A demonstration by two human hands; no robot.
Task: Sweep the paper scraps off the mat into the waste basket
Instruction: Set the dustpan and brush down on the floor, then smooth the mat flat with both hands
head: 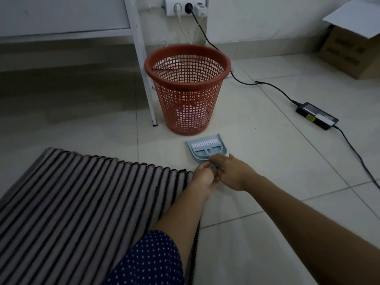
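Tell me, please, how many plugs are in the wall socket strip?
3, all in the socket strip above the basket: a white plug left, a black plug middle, a white adapter right.

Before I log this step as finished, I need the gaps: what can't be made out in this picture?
- Handles of the dustpan: head view, covered by the left hand and right hand.
- What lies in the waste basket: only pale shapes through the mesh.
- Near part of the mat: cut off by the frame's edge, hidden by a sleeve.
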